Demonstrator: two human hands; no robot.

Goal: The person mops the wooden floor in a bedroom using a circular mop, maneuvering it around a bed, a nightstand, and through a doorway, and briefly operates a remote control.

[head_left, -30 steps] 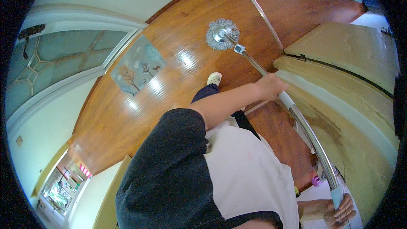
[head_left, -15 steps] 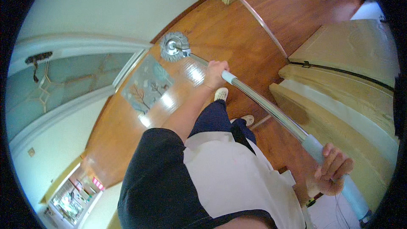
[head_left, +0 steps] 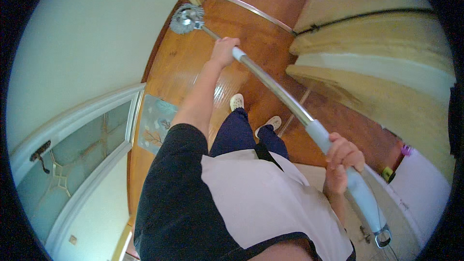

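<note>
Two hands on one mop, that is what I log here. The left hand (head_left: pixel 224 50) is stretched far out along the metal shaft, fingers curled shut around it just above a pale blue collar. The right hand (head_left: pixel 344 157) sits close to the body, fingers wrapped round the pale blue grip near the top end of the handle; a small metal hanging loop shows at the very tip, below that hand.

The mop (head_left: pixel 270 84) runs on a slant from the lower right up to the upper left. Its round grey string head (head_left: pixel 185 18) lies on the wooden floor (head_left: pixel 261 43), right at the floor's edge where it meets the pale wall (head_left: pixel 82 48), near a wooden door frame.

I see both feet in light shoes (head_left: pixel 237 101) planted on the floor beneath the shaft, dark trousers, a pale apron over a dark top.

A small patterned mat (head_left: pixel 155 123) lies at the floor's edge by a glazed door (head_left: pixel 72 164). On the right, a beige upholstered sofa (head_left: pixel 382 67) stands beside the mop handle, apart from it.
</note>
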